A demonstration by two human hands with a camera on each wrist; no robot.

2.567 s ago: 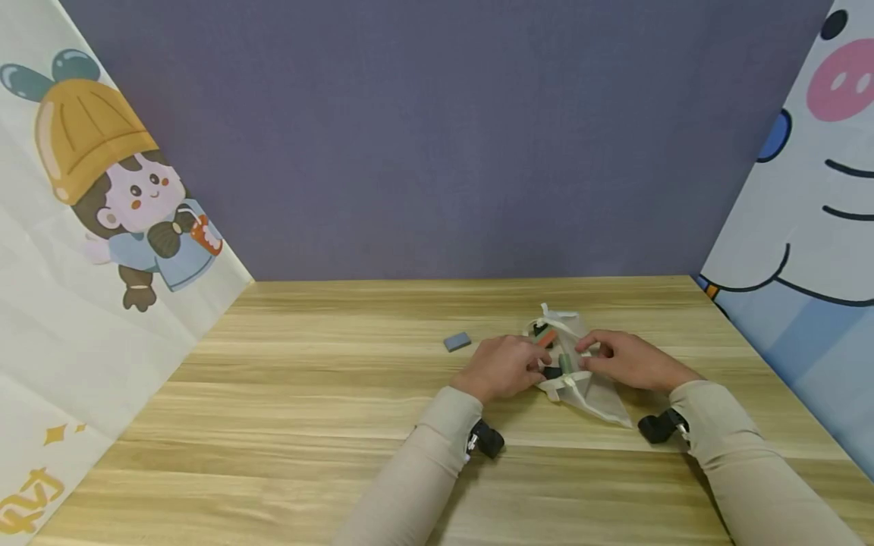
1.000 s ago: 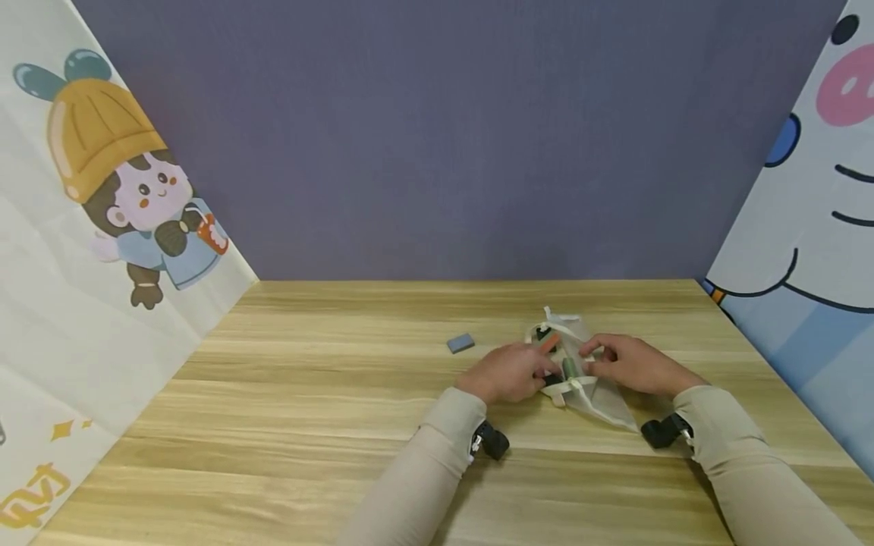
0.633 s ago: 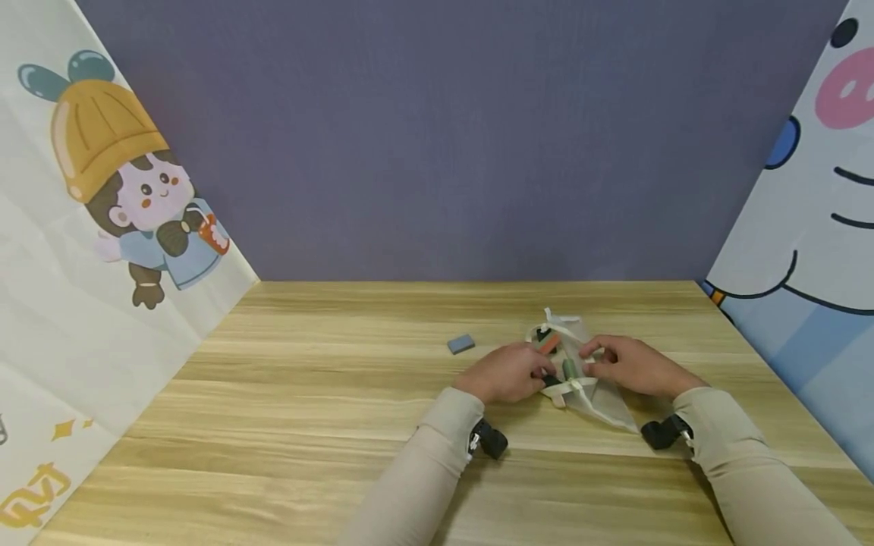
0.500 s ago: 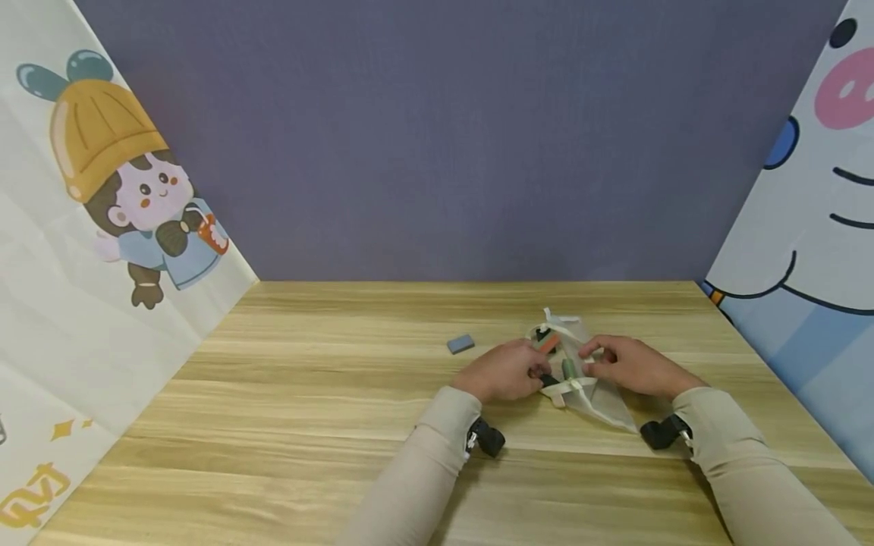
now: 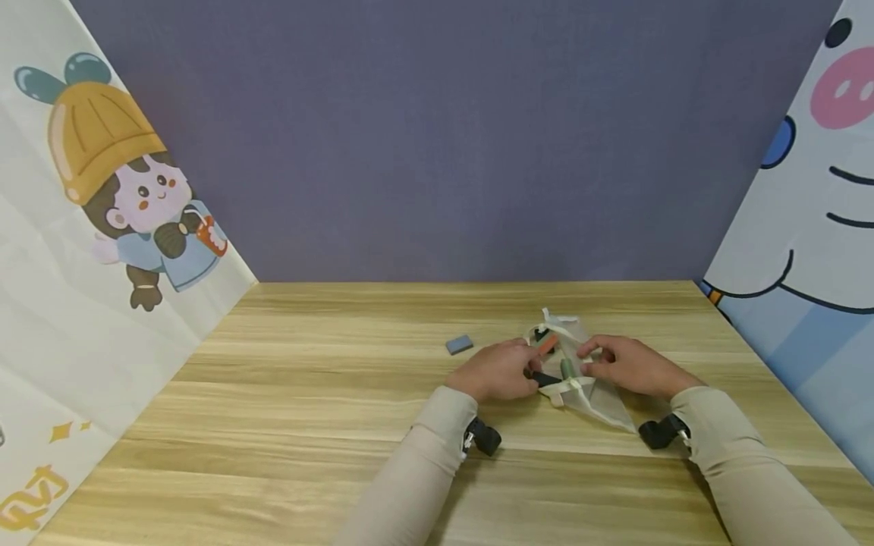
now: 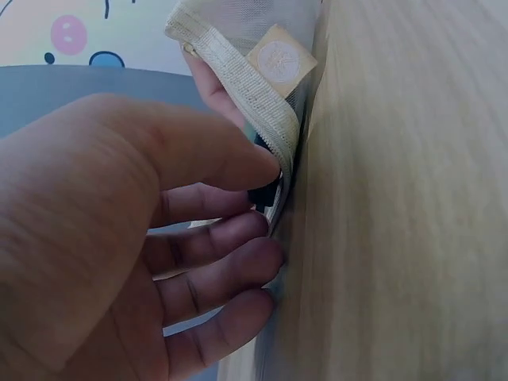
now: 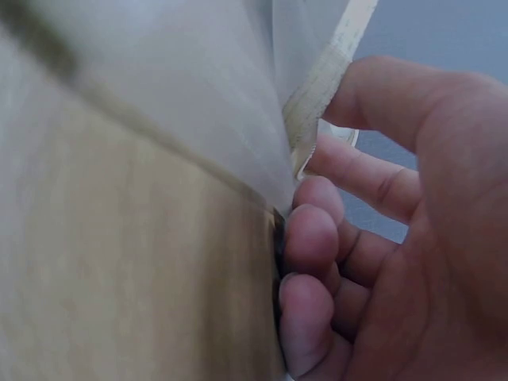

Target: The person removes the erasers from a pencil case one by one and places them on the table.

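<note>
A translucent, pale zip pouch (image 5: 601, 398) lies on the wooden table with its mouth gaping. My left hand (image 5: 497, 371) is at the left side of that mouth, pinching a slim black object (image 5: 546, 379) between thumb and fingers; its kind cannot be told. The left wrist view shows the black end beside the pouch's zip edge (image 6: 238, 75). My right hand (image 5: 631, 365) pinches the opposite zip edge (image 7: 321, 95), its lower fingers curled against the table. Inside the pouch are a small green cylinder (image 5: 567, 369) and an orange-and-dark piece (image 5: 548, 344), both partly hidden.
A small blue-grey block (image 5: 459, 345) lies on the table (image 5: 307, 409) left of the pouch. A square tan label (image 6: 282, 62) shows on the pouch. A grey-purple panel (image 5: 437, 144) stands behind, with printed cloths (image 5: 41, 303) at either side.
My left hand has drawn back to the left from inside the pouch, and more of the black object now shows, angled out of the mouth. The right hand has stayed at the pouch edge.
</note>
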